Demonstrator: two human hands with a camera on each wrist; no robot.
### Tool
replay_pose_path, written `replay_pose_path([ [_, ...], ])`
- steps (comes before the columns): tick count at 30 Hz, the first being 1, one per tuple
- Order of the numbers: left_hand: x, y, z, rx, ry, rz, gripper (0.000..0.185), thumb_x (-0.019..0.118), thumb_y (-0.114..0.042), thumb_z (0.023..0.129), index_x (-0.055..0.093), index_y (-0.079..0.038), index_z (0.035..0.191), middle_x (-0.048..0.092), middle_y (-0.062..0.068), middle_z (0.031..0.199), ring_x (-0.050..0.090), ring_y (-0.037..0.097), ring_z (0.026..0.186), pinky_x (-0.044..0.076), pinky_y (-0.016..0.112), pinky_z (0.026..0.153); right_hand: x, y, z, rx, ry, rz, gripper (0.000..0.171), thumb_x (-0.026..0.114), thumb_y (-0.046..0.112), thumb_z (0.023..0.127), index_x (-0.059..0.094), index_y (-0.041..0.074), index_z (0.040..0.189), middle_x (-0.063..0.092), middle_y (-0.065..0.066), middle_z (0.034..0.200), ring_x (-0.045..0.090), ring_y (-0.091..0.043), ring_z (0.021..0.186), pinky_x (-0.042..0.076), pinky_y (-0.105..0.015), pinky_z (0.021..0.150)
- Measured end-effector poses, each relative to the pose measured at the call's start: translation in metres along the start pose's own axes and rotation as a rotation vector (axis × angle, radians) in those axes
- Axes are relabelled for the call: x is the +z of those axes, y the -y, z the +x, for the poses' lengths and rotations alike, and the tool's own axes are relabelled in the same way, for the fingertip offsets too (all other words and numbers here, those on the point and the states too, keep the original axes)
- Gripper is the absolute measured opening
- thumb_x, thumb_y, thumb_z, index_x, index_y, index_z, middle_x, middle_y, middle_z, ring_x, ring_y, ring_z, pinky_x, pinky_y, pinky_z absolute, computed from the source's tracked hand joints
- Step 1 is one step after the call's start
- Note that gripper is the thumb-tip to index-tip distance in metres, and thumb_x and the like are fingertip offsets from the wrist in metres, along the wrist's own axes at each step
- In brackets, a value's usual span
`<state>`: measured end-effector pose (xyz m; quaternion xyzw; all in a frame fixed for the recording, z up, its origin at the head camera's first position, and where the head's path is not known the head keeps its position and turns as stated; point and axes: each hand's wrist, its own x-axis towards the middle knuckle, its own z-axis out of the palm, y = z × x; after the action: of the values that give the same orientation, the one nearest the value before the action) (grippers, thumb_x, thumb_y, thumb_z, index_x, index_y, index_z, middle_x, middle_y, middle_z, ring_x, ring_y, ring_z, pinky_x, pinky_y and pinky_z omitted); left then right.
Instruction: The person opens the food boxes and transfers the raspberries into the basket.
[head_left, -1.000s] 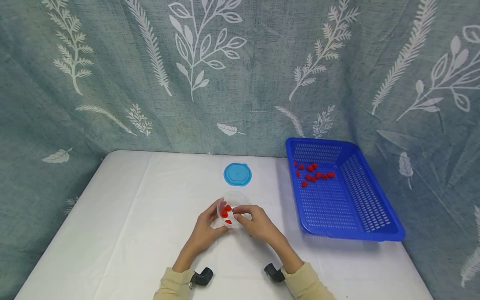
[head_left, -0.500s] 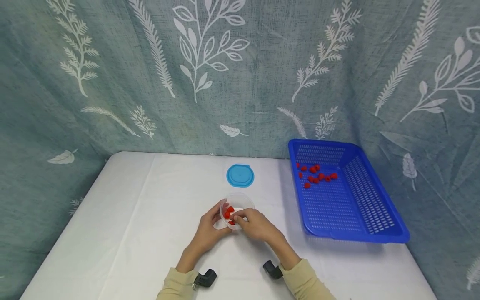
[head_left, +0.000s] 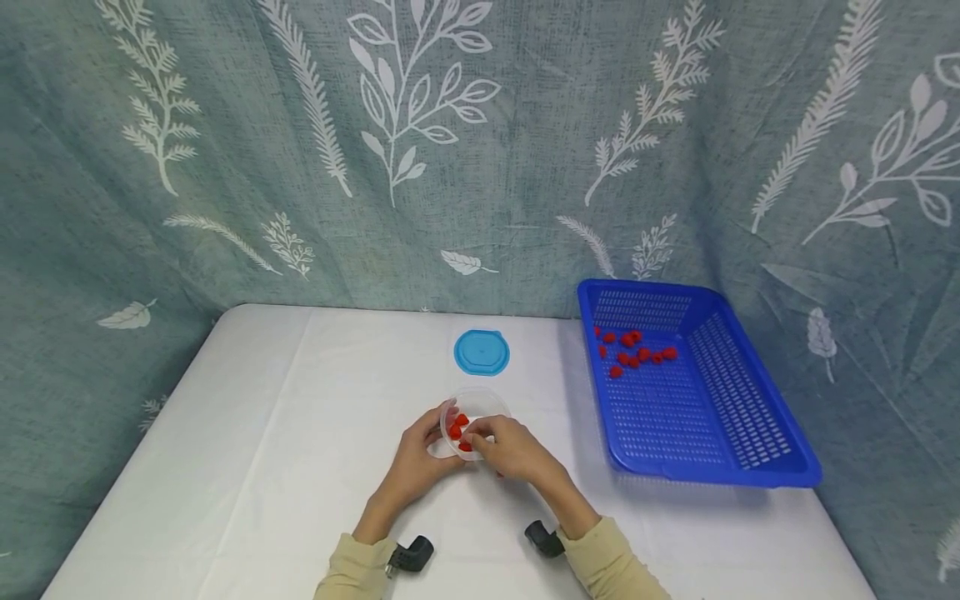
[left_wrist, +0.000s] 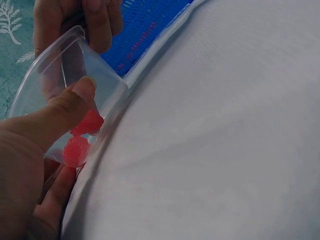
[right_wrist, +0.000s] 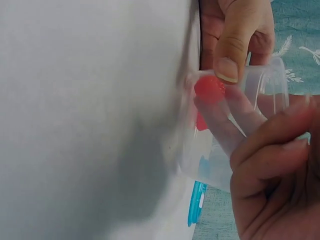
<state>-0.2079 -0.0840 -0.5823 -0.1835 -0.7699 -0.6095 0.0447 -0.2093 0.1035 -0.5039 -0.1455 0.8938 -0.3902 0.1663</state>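
Observation:
My left hand (head_left: 414,458) grips a clear plastic container (head_left: 486,400) by its side, tilted with its mouth toward the right hand. In the left wrist view the thumb (left_wrist: 62,107) presses along the outside wall. Several red raspberries (head_left: 455,432) lie at the container's left side, and two show through the wall as red lumps (left_wrist: 76,151). My right hand (head_left: 513,448) reaches inside with thumb and finger. In the right wrist view its fingertips, blurred by the plastic, pinch a raspberry (right_wrist: 210,89), while the other fingers curl outside.
A round blue lid (head_left: 482,352) lies on the white-covered table (head_left: 337,375) behind the container. To the right stands a blue basket (head_left: 690,433) with several raspberries (head_left: 643,354) at its far left. A green patterned curtain (head_left: 525,167) hangs behind the table.
My right hand's fingertips have moved from near the container's middle down to the raspberry at its near side. The left hand keeps its grip, and the container stays in place.

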Motion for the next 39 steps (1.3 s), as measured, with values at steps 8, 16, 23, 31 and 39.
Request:
replay_pose_path([
  [8,-0.001,-0.002,0.000,-0.011,0.022,0.010,0.087,0.088,-0.005,0.076,0.045,-0.002,0.151,0.053,0.015,0.151,0.050,0.032,0.139,0.049,0.034,0.109,0.001,0.001,0.000,0.011,-0.027,0.050,0.021,0.063,0.022,0.101,0.070,0.002,0.105,0.064,-0.005,0.088,0.053,-0.012,0.054,0.050,-0.026,0.049],
  [16,-0.001,-0.003,0.000,-0.029,0.040,0.003,0.087,0.087,-0.004,0.078,0.043,-0.001,0.152,0.052,0.015,0.151,0.050,0.032,0.140,0.047,0.035,0.110,-0.001,0.002,0.000,0.022,-0.005,0.057,0.023,0.063,0.021,0.101,0.074,0.002,0.101,0.065,-0.004,0.081,0.048,-0.011,0.045,0.040,-0.024,0.044],
  [23,-0.001,-0.003,0.000,-0.039,0.053,0.007,0.087,0.087,-0.005,0.078,0.042,-0.001,0.153,0.051,0.016,0.152,0.049,0.033,0.140,0.046,0.035,0.111,0.000,-0.004,0.001,-0.020,-0.013,0.120,0.017,0.063,0.018,0.100,0.071,0.003,0.100,0.071,-0.007,0.089,0.046,-0.010,0.044,0.042,-0.022,0.043],
  [31,0.000,-0.001,-0.002,-0.006,0.055,-0.013,0.087,0.087,-0.007,0.079,0.042,-0.002,0.154,0.053,0.017,0.150,0.048,0.034,0.141,0.045,0.038,0.112,0.006,-0.006,-0.004,-0.033,-0.088,0.138,0.015,0.067,0.018,0.098,0.069,0.004,0.105,0.069,-0.008,0.094,0.050,-0.011,0.047,0.049,-0.025,0.045],
  [39,0.000,0.003,-0.004,-0.016,0.051,-0.050,0.086,0.086,-0.005,0.079,0.043,-0.004,0.153,0.054,0.015,0.149,0.046,0.032,0.143,0.042,0.039,0.115,0.011,-0.002,-0.009,-0.079,-0.222,0.066,0.015,0.072,0.012,0.094,0.069,0.004,0.105,0.068,-0.004,0.092,0.054,-0.012,0.061,0.048,-0.024,0.051],
])
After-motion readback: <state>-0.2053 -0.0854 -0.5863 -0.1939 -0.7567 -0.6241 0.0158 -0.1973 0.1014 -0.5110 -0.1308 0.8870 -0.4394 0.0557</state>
